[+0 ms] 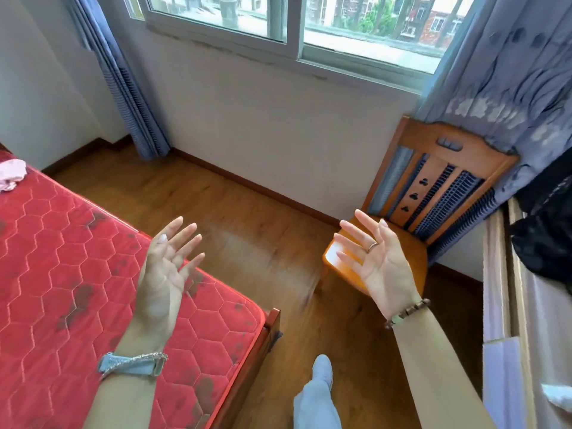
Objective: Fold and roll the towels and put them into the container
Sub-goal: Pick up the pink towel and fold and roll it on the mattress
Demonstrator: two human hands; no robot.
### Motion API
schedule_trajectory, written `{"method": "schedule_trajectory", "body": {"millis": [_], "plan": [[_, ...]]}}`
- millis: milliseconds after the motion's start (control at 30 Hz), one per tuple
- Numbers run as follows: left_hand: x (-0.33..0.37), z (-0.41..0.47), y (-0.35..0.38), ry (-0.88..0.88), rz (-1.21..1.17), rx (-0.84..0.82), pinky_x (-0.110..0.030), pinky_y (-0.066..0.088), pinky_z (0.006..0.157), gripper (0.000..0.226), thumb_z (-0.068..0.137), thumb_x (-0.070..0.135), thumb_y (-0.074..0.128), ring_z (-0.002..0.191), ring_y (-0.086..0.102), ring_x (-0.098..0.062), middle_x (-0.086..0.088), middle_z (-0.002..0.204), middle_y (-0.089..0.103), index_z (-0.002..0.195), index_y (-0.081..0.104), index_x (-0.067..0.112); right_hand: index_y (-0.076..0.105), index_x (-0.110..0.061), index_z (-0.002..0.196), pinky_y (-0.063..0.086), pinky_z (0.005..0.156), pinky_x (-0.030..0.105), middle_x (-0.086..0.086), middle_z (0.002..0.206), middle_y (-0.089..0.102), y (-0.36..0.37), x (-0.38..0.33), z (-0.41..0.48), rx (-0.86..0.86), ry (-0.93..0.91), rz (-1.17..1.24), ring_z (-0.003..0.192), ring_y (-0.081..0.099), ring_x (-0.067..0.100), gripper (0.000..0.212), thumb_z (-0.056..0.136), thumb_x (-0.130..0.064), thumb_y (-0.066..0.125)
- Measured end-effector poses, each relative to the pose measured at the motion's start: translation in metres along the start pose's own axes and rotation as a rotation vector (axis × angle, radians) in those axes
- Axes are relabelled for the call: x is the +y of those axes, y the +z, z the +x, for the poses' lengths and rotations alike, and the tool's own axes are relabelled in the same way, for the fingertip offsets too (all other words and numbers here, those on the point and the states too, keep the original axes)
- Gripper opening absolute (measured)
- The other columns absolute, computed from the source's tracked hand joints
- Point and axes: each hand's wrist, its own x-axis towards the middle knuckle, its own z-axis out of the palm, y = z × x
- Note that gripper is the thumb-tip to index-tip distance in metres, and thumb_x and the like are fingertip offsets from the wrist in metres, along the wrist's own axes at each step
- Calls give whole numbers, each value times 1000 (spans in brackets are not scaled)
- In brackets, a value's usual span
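My left hand (165,270) is raised palm up over the corner of the red quilted mattress (62,274), fingers straight and spread, holding nothing. My right hand (376,258) is raised palm up in front of the wooden chair, fingers spread and empty too. A crumpled pink cloth (10,174), possibly a towel, lies at the far left edge of the mattress, far from both hands. No container is in view.
A wooden chair (433,193) stands under the window against the blue curtain (507,88). Light panels and a dark garment (544,230) fill the right edge. Brown wooden floor (247,218) lies between bed and wall. My leg and shoe (322,370) show below.
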Motion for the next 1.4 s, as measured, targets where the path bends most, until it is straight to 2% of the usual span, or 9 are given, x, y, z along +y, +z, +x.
{"method": "schedule_trajectory", "body": {"millis": [133, 367, 600, 833, 1067, 1400], "plan": [[-9, 40, 38, 16, -19, 46, -47, 44, 107, 41, 105, 37, 32, 129, 58, -21, -5, 139, 60, 137, 54, 24, 59, -28, 130, 39, 111, 54, 3, 132, 65, -19, -23, 65, -22, 33, 15, 121, 61, 26, 44, 96, -49, 40], [-40, 101, 98, 24, -76, 122, -39, 51, 103, 48, 104, 38, 32, 129, 57, -23, -7, 140, 59, 145, 47, 17, 57, -26, 133, 39, 111, 54, 5, 134, 63, -53, -58, 154, -67, 68, -29, 122, 60, 27, 45, 99, -47, 37], [-61, 137, 127, -9, -55, 191, -42, 48, 104, 50, 100, 42, 37, 129, 58, -21, -7, 141, 58, 143, 47, 20, 54, -25, 136, 39, 111, 53, 5, 133, 64, -62, -75, 220, -124, 102, -31, 123, 60, 27, 46, 101, -46, 33], [-60, 194, 119, 17, -40, 301, -46, 45, 106, 56, 97, 45, 40, 128, 58, -20, -7, 145, 53, 147, 43, 21, 55, -26, 137, 41, 110, 52, 3, 132, 65, -35, -79, 284, -231, 106, -72, 122, 61, 24, 47, 101, -47, 31], [-51, 266, 112, 46, -96, 366, -48, 44, 108, 49, 103, 42, 35, 129, 57, -20, -5, 144, 54, 147, 43, 22, 58, -25, 134, 37, 111, 55, 6, 131, 66, 25, -86, 354, -300, 142, -70, 122, 61, 27, 47, 98, -47, 38], [-10, 356, 89, 92, -60, 367, -45, 44, 107, 48, 100, 46, 37, 129, 57, -18, -2, 143, 57, 143, 49, 27, 58, -24, 136, 38, 110, 54, 7, 133, 64, 117, -104, 443, -403, 121, -72, 123, 60, 29, 51, 94, -49, 44]]}}
